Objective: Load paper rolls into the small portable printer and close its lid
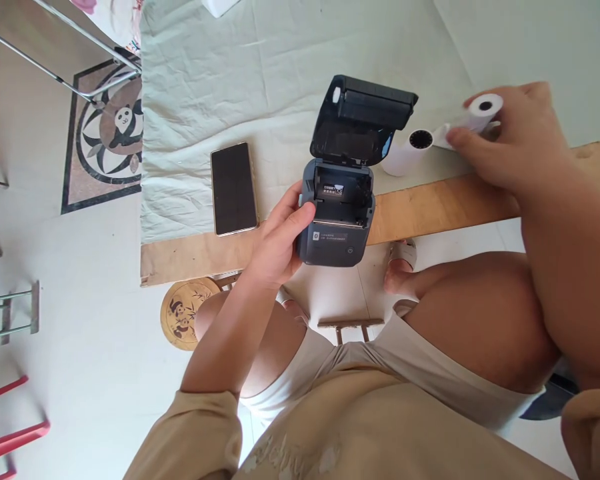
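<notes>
A small dark grey printer (336, 220) sits at the table's front edge with its black lid (363, 120) flipped up and the paper bay bare. My left hand (280, 237) grips the printer's left side. To the right, my right hand (517, 137) holds a white paper roll (483, 110) just above the cloth, fingers around it. A second white paper roll (407, 152) lies on its side between the printer lid and my right hand.
A phone (233, 188) lies face up, screen dark, left of the printer on the pale green cloth (230, 80). The wooden table edge (430, 210) runs below. My knees are under the table; metal and red chair frames (10, 427) stand at left.
</notes>
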`<state>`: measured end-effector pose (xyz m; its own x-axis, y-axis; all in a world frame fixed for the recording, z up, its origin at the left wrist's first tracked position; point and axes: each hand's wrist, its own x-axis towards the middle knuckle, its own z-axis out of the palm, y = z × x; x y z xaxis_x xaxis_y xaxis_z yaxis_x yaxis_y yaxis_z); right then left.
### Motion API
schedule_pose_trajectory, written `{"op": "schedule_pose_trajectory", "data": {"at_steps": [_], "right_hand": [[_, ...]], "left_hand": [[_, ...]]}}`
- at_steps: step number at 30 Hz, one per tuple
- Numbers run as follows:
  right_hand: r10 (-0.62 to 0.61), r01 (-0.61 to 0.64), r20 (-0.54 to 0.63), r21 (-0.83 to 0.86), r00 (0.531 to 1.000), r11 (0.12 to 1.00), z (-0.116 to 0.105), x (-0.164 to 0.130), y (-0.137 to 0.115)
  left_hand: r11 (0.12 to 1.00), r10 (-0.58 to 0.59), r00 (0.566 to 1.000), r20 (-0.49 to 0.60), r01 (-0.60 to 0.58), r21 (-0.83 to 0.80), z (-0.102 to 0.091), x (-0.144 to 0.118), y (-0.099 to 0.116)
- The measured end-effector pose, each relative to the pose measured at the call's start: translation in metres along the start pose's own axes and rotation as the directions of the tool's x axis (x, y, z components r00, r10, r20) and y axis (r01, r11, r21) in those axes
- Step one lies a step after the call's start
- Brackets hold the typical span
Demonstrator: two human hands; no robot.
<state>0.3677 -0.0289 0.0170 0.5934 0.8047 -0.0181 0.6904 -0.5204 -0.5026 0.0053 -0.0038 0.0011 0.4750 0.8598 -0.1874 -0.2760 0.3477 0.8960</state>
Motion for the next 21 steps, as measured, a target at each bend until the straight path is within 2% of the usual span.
{"op": "schedule_pose_trajectory", "data": {"at_steps": [2, 6, 9, 11, 14, 21], "right_hand": [[-0.005, 0.007, 0.031, -0.044, 1.000, 0.999, 0.003, 0.002, 0.001], [-0.126, 0.126, 0.002, -0.031, 0.992, 0.992, 0.006, 0.001, 0.008], [-0.212, 0.216, 0.071, -0.064, 0.975, 0.974, 0.011, 0.002, 0.005], [-0.219, 0.230, 0.115, -0.097, 0.969, 0.968, 0.015, 0.004, 0.000], [-0.226, 0.240, 0.120, -0.113, 0.967, 0.964, 0.018, 0.007, -0.006], [-0.298, 0.311, 0.185, -0.049, 0.937, 0.949, 0.011, 0.011, 0.004]], "left_hand": [[1.000, -0.002, 1.000, 0.004, 0.002, -0.005, 0.000, 0.001, -0.001], [1.000, 0.014, 1.000, -0.003, -0.014, -0.006, -0.001, 0.000, -0.003], [0.999, 0.035, 0.999, -0.025, -0.035, 0.001, -0.002, 0.000, -0.005], [0.999, 0.043, 0.999, -0.026, -0.043, 0.004, -0.004, 0.001, -0.005], [0.999, 0.038, 0.999, -0.013, -0.038, 0.010, -0.004, 0.002, -0.005], [0.999, -0.007, 1.000, 0.013, 0.006, 0.032, -0.001, 0.000, 0.002]]}}
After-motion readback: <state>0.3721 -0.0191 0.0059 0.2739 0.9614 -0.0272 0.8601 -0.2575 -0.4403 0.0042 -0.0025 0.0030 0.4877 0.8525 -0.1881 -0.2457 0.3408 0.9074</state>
